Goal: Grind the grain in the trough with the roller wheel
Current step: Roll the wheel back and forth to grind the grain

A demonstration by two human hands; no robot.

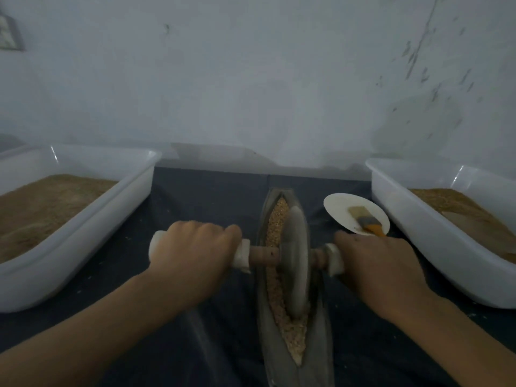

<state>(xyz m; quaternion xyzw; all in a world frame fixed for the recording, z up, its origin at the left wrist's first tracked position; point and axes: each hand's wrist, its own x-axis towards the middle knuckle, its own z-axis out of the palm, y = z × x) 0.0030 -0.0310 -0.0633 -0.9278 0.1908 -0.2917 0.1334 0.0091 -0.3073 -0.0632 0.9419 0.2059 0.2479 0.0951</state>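
A narrow boat-shaped metal trough (262, 311) runs away from me on the dark cloth, filled with tan grain (275, 224). The grey roller wheel (294, 261) stands on edge in the trough, about midway along it. A wooden axle (264, 255) with white-wrapped ends passes through the wheel. My left hand (192, 248) grips the left handle, fingers curled over it. My right hand (374, 263) grips the right handle, which it mostly hides.
A white tub (81, 230) of brown ground material stands at the left, and a second white tub (418, 224) at the right. Beside the trough's far right lies a white plate (339, 209) carrying a brush (365, 220). A pale wall rises just behind.
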